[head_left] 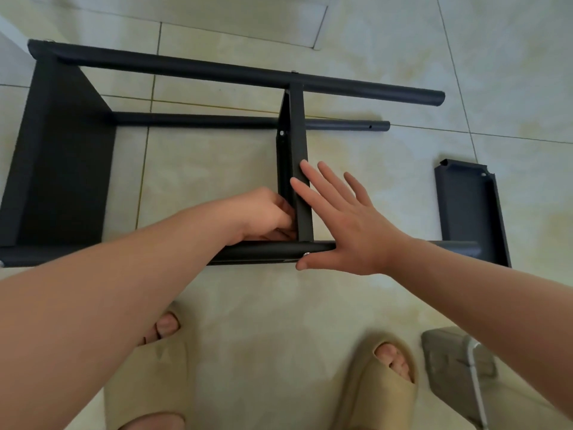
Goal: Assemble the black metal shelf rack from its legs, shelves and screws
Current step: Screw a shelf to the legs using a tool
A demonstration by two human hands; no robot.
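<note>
Spread wide, my right hand (350, 225) lies flat with its straight fingers pressed against the edge of the middle shelf (297, 135), while the thumb reaches below the near leg (257, 251), just beside a silver screw (306, 254) set in that tube. My left hand (263, 215) sits on the other side of the same shelf, fingers curled into the corner where shelf and near leg meet; I cannot tell whether they pinch anything, since the tips are hidden. The black rack lies on its side on the pale tiled floor (217, 293), directly ahead of both hands, with the far leg (217, 71) running across the top, a lower leg (201, 121) resting on the tiles, and an end shelf (65, 156) standing at the left. One loose shelf (468, 209) lies well apart to the right of my right hand. My beige slippers (381, 383) show at the bottom edge.
</note>
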